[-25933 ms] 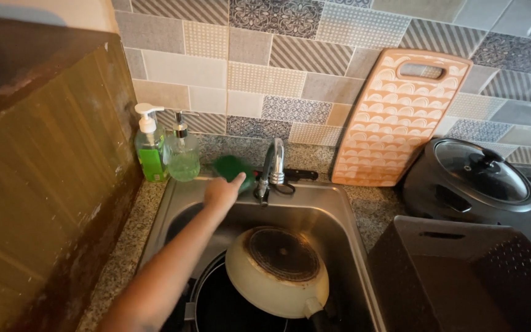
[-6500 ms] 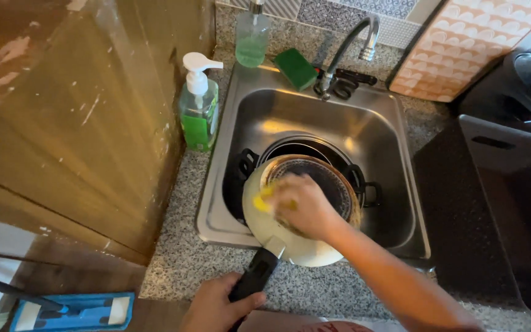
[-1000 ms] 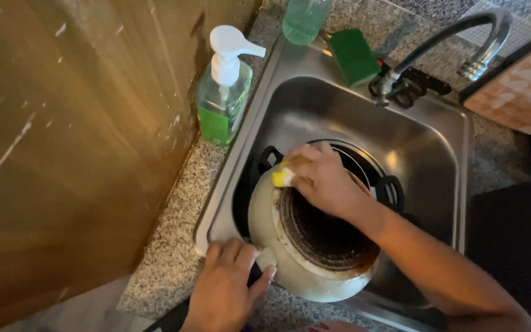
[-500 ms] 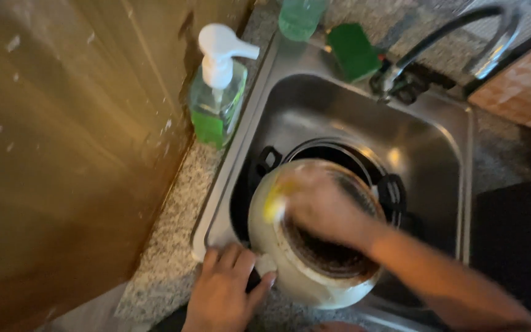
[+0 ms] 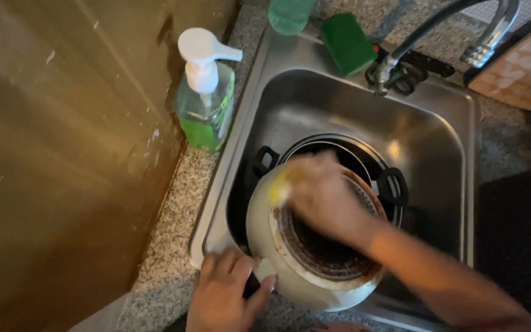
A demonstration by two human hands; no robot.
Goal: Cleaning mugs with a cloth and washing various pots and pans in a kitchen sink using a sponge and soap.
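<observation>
two hands, one pan, two soap bottles, one green sponge

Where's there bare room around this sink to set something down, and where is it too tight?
Free: the speckled counter strip between the wooden panel and the sink rim, below the soap bottle. Also the sink's back floor before the faucet. Crowded: the basin middle, with the pan, the black pot and both hands, left, right.

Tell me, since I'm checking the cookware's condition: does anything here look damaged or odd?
Yes. The cream pan's upturned base carries a dark, scorched-looking ring. The right hand rubs it with a yellow sponge.
</observation>
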